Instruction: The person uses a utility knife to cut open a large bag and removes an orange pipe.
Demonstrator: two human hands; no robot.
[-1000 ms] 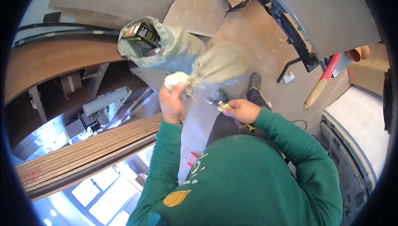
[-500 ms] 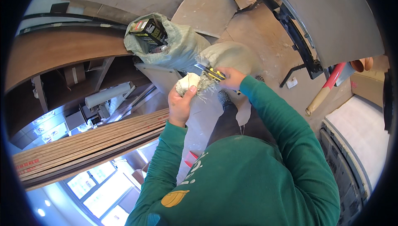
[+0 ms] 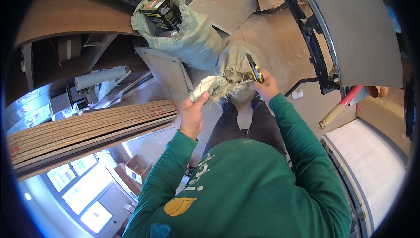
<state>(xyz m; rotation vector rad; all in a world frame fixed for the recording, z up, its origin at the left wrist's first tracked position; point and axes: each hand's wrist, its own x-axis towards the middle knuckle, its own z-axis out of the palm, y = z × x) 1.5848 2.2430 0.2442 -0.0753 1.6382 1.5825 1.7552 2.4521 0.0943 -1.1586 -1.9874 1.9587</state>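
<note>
My left hand (image 3: 193,114) grips the bunched, frayed top of a woven sack (image 3: 238,59), with a pale folded piece (image 3: 204,87) showing above the fingers. Loose strands hang from the ragged edge. The rest of the sack stands on the floor beyond my feet, and its mouth looks dark and ragged. Closed round a yellow and black utility knife (image 3: 254,69), my right hand (image 3: 268,86) is just right of the frayed part. The knife points up and away, its blade end beside the sack. I cannot tell whether the blade touches the fibres.
A second woven sack (image 3: 192,41) behind holds a black box (image 3: 162,14) and a can. Stacked boards (image 3: 96,128) jut in from the left below a brown shelf unit (image 3: 83,17). A black metal frame (image 3: 313,32) and a red-and-tan roll (image 3: 339,107) are at right.
The knife has moved from across the frayed neck to its right and turned from sideways to upward. The sack's ragged mouth now shows. My head view has shifted a little.
</note>
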